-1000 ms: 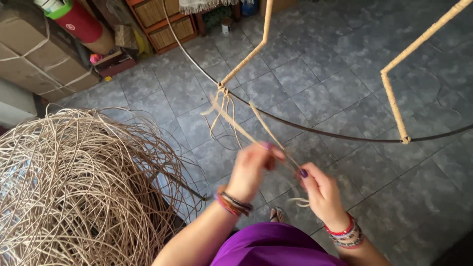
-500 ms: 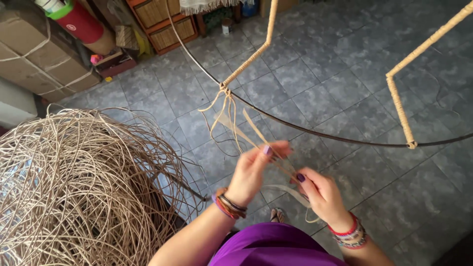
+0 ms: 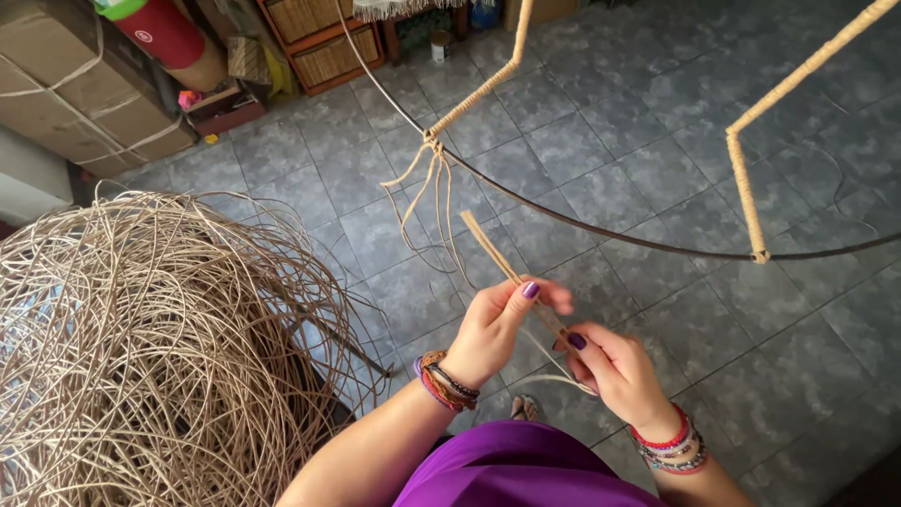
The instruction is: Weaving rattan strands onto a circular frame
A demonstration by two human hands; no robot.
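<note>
the strip [image 3: 497, 255] is being held lower and nearer the body than a second ago, its free end now standing clear below the frame [image 3: 563, 218], so the weaving seems to be paused while the strip is being readied. it is being pinched between the left hand [image 3: 496, 324], fingers closed on its middle, and the right hand [image 3: 615, 368], fingers closed on its lower part. being counted: two hands, one held strip, one frame with three wrapped bars, one coil [image 3: 141, 347] on the floor [image 3: 657, 141].

A tangled cane heap [image 3: 141, 347] lies at nine o'clock on the tiled floor [image 3: 657, 188]. A wire frame [image 3: 601, 225] arcs from twelve to three o'clock. Cardboard boxes [image 3: 75, 94] stand at eleven, a basket shelf [image 3: 324, 42] just right of them.
</note>
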